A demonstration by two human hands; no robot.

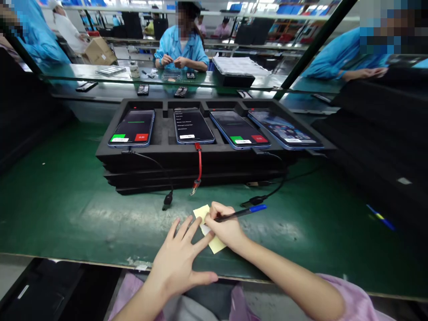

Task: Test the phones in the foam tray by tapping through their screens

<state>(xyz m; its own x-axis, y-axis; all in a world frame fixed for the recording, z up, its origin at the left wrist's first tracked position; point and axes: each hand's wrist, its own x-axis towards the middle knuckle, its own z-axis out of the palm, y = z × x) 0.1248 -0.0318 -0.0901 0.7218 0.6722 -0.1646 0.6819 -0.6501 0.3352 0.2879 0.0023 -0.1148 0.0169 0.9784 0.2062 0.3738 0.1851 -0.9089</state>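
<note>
My right hand (227,226) is closed around a blue-capped pen (242,212), its tip side down at a yellow sticky note (218,244) on the green table. Part of the note lies hidden under my fingers, and a small whitish patch shows on it. My left hand (182,254) is spread out, its fingertips touching the note's left side and the tabletop. Beyond my hands, a black foam tray (160,129) holds several phones with lit screens. One phone (193,126) shows a text menu and has a short red cable (199,165) plugged into its lower end.
Black cables (168,198) hang from the tray's front onto the table (83,223). A blue and yellow marker-like stick (381,217) lies at the right. Behind the tray, several phones lie along a shelf, and a person in blue (182,47) works there. Black foam stands on both sides.
</note>
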